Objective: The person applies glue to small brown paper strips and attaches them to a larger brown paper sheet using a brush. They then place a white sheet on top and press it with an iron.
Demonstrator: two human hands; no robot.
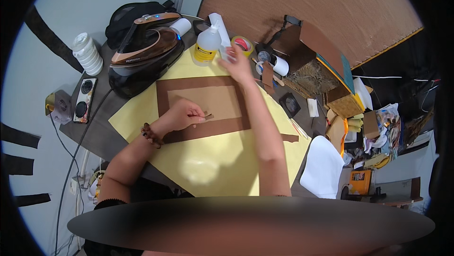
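Observation:
My left hand point(182, 115) is closed in a pinch on a small brown strip point(208, 117), held over the tan middle panel point(220, 97) of a dark brown rectangular frame point(203, 130). The frame lies flat on a yellow sheet point(217, 161). My right hand point(238, 66) is stretched out past the frame's far edge, thumb and fingers apart around a small whitish thing point(228, 54) that I cannot make out. Just left of that hand stands a clear bottle point(207, 43) with a yellow label. A roll of yellowish tape point(243, 45) sits right behind its fingers.
A dark steam iron point(149, 50) rests on its base at the far left, its cord running down the table's edge. Nearby are a phone point(85, 100) and a white ribbed bottle point(87, 53). An open box point(326, 69) and a white sheet point(323, 167) are on the right.

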